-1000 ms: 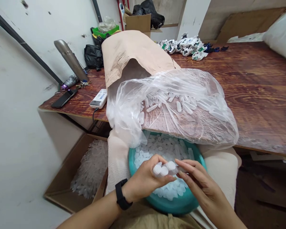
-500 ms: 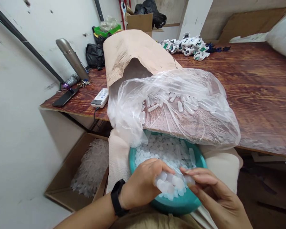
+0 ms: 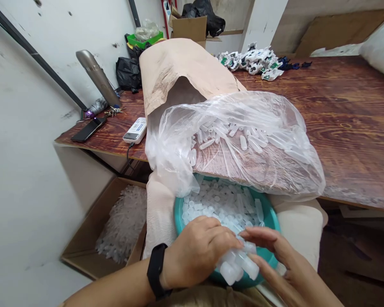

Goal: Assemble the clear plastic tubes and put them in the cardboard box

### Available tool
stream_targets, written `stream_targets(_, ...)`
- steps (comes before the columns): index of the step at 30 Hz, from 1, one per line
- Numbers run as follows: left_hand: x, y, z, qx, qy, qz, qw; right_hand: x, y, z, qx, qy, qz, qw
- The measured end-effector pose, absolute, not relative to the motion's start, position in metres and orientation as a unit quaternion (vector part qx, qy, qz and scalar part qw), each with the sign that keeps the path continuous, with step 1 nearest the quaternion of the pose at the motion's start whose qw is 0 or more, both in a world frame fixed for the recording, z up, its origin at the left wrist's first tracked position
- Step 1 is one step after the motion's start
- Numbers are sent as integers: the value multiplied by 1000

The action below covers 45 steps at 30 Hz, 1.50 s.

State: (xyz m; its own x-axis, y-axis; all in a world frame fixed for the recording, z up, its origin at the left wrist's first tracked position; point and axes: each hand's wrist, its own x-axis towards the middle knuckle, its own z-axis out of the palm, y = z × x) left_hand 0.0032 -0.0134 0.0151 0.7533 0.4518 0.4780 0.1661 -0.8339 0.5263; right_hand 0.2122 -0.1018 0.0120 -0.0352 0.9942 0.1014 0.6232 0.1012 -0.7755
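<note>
A bunch of translucent plastic tubes (image 3: 232, 267) is gripped in my left hand (image 3: 201, 249), low over the teal basin (image 3: 178, 213). My right hand (image 3: 278, 260) is at the right of the bunch, thumb and fingers closed around the end of a tube. Many small whitish caps (image 3: 216, 200) and some tubes fill the basin, which sits between my legs. Just beyond it, a clear plastic bag (image 3: 243, 166) with loose tubes inside lies on the table edge.
A cardboard box (image 3: 92, 230) of clear pieces stands on the lower left. On the wooden table (image 3: 355, 111) are a brown paper sack (image 3: 179, 57), a phone (image 3: 88, 129), a white device (image 3: 135, 130), a metal bottle (image 3: 97, 76) and a white pile (image 3: 259, 59).
My left hand has rolled over and shifted slightly right, so the tubes now point down toward me. My right hand has moved slightly, staying beside the bunch.
</note>
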Motion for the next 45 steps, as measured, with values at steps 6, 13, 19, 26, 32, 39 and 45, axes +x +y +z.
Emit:
stream_targets(6, 0, -19, 9, 906, 182, 261, 279, 224, -95, 15, -538, -785, 153, 268)
stream_targets(13, -1, -21, 8, 906, 191, 243, 289, 224, -91, 26, -504, -825, 111, 229)
stream_targets(19, 0, -21, 8, 914, 176, 234, 280, 224, -87, 32, -495, -840, 125, 184)
stream_targets(26, 6, -23, -7, 920, 188, 199, 279, 220, -93, 9, -522, -812, 158, 209)
stream_targets(32, 36, 6, -20, 900, 228, 98, 358, 259, -78, -7, -594, -749, 227, 186)
stream_targets(39, 84, 22, -40, 957, 162, -74, 228, 268, -50, -38, -548, -832, 73, 53)
stream_targets(45, 80, 17, -41, 959, 192, -76, 193, 244, -42, -57, -563, -822, 87, 18)
